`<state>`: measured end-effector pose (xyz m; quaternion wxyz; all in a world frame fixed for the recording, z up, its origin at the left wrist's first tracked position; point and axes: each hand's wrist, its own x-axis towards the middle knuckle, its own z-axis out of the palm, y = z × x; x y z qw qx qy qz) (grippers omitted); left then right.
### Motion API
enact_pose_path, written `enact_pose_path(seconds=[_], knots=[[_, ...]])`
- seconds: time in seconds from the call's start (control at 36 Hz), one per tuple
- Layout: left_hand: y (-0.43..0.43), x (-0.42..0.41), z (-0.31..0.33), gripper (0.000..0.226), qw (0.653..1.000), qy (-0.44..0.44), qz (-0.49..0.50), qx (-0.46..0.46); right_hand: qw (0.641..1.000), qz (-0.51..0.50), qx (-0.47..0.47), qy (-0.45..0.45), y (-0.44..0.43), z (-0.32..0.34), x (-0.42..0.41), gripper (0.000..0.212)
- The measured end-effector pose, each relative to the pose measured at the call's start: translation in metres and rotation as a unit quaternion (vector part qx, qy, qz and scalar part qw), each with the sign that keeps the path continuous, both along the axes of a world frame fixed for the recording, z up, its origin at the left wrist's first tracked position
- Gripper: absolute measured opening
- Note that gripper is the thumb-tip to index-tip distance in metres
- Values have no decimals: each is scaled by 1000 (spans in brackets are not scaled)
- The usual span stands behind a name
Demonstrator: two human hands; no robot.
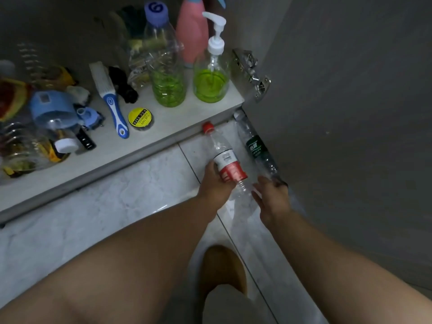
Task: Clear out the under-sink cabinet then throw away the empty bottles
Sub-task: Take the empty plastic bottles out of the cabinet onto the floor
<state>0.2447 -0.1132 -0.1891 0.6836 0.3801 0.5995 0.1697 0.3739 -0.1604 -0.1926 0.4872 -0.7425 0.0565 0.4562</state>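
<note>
Down low, left hand (216,181) gripping red-labelled bottle (225,160), right hand (272,195) clasping green-labelled bottle (256,148), yellow "PVC TAPE" roll (139,118)

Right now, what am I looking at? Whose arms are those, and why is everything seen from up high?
No machine here, just a person. The camera sits on their head and looks down, so you see their own arms and a knee.

The left hand grips a clear bottle with a red cap. The right hand touches the end of a green-label bottle lying on the tiled floor beside the grey door.

Above is the open cabinet shelf. On it stand a pump bottle and another bottle, both with green liquid, and a pink bottle. A brush, a yellow tape roll and more containers lie further left.
</note>
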Motion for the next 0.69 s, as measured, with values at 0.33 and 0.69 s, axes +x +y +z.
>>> enact_pose_path(seconds=[0.33,0.69], knots=[[14,18,6,79,994,-75,-54,-51,993,53,18,107,-11,6,9,47],[20,-39,42,56,979,79,-179,53,957,234,-98,142,-21,22,-23,22]])
